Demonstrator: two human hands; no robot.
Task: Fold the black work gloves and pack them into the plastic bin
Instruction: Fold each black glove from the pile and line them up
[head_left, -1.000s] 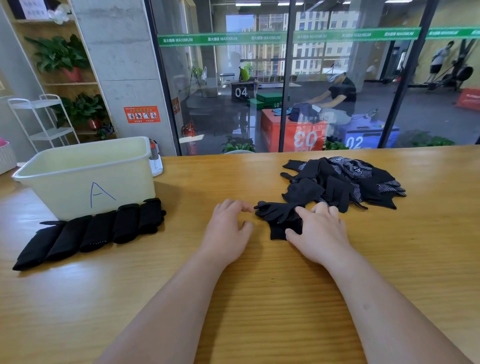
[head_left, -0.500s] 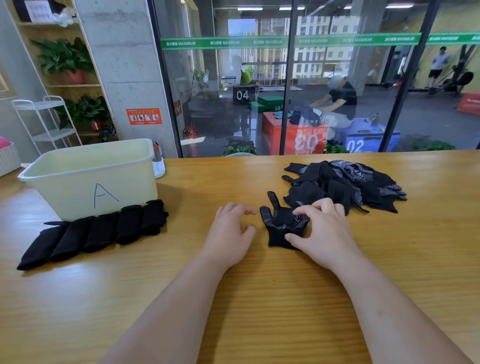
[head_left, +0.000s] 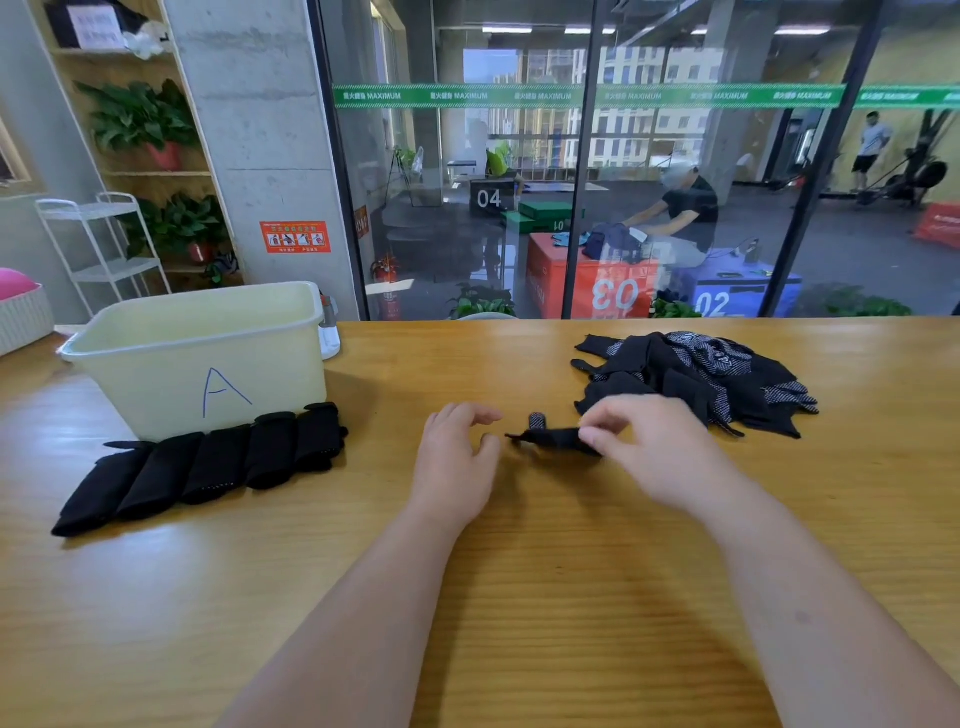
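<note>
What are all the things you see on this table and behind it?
plastic bin: one, pale yellow, blue letter A, table's back left
folded gloves: five, black, row in front of the bin
loose gloves: a pile, black with white dots, table's back right
glove: one, black, between the hands
table: one, wooden
rack: one, white, left wall
numbered boxes: three, black, red, blue, behind the glass
left hand: open, beside the glove
right hand: pinches the glove

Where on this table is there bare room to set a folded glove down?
Bare table lies between the bin and the loose glove pile, and along the near edge below the folded row. Crowded: right before the bin, and at the held glove.
</note>
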